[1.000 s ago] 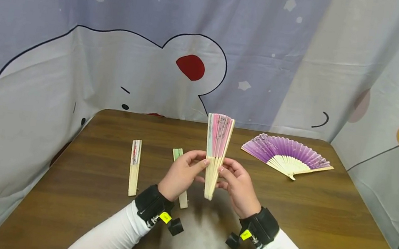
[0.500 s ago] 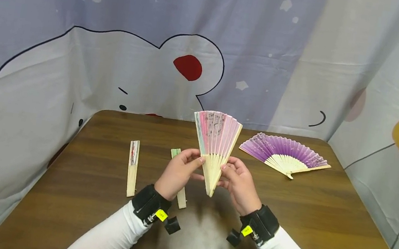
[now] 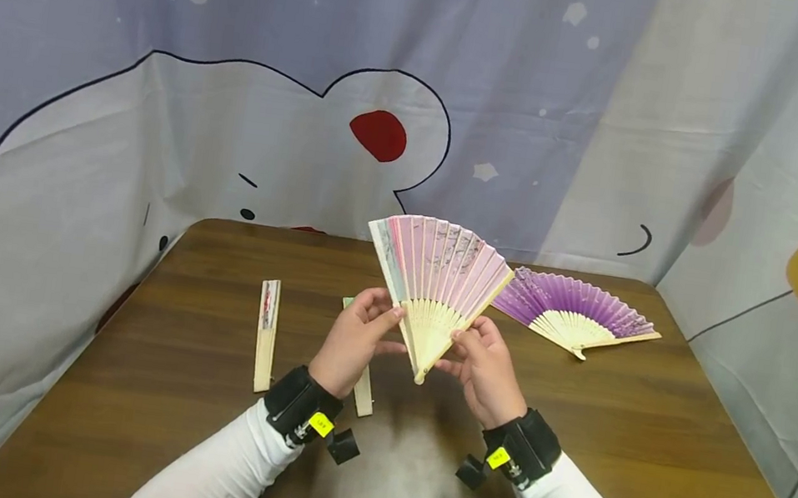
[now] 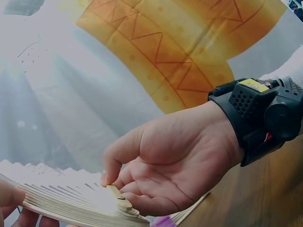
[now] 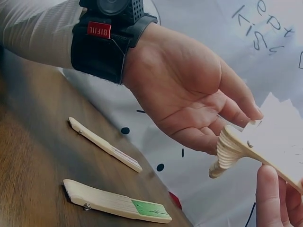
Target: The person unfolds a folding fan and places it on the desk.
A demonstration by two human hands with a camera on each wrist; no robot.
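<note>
A pink folding fan [image 3: 442, 267] with pale bamboo ribs is held spread partway above the table, its pivot end pointing down. My left hand [image 3: 352, 340] pinches its left outer rib between thumb and fingers. At the opposite rib, my right hand [image 3: 494, 375] pinches with the thumb in front. In the left wrist view, the right thumb and fingers grip the fan's edge close to the riveted pivot [image 4: 121, 198]. The right wrist view shows the bunched rib ends [image 5: 227, 151] beside the left hand [image 5: 184, 90].
An open purple fan [image 3: 566, 305] lies at the back right of the wooden table [image 3: 682, 455], partly overlapped by the pink one. A folded fan [image 3: 265, 349] lies at left. Another folded fan with green cloth [image 5: 151, 208] lies partly behind the left hand. A printed curtain [image 3: 256, 129] hangs behind.
The pink fan has spread from nearly folded to a wide wedge. Its outer ribs have swung apart as the hands turned outward, the right hand shifting slightly right.
</note>
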